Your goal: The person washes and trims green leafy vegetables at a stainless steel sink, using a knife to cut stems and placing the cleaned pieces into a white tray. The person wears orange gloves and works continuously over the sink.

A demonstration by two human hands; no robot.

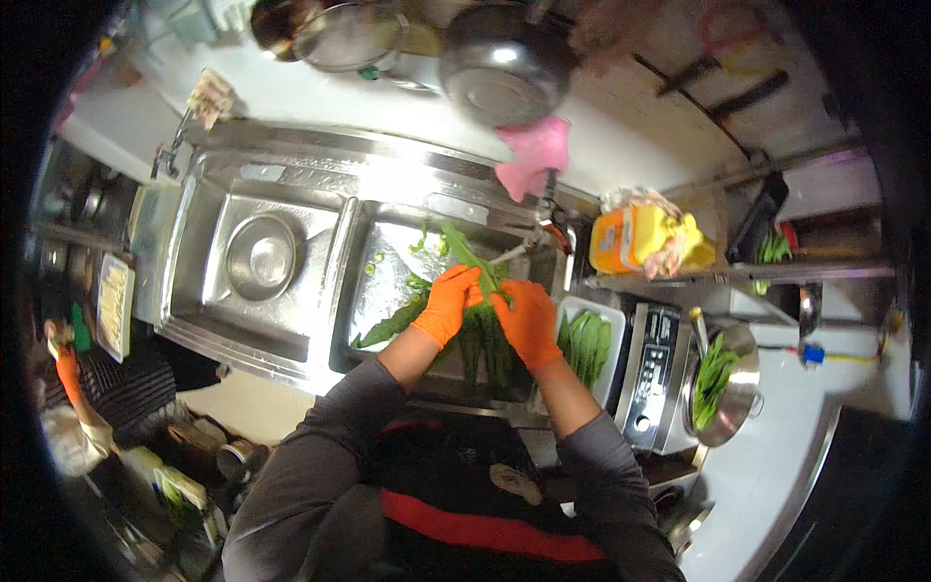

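Both my hands wear orange gloves and meet over the right basin of a steel double sink (331, 284). My left hand (447, 302) and my right hand (529, 320) both grip one long green leaf (465, 249), which slants up and left from between them. More leafy greens (476, 356) lie in the basin below my hands, and one dark leaf (391, 325) reaches out to the left. Small cut green pieces (371, 268) are scattered on the basin's wet left side. Just right of my right hand, a white tray (618, 327) holds several long green leaves (588, 345) laid side by side.
A round steel bowl (263, 256) sits in the left basin. A faucet (549, 225) with a pink cloth (538, 156) stands at the back right. To the right are an appliance with a control panel (649, 378) and a steel pot (734, 407) with greens. Another person's gloved hand (67, 364) is at far left.
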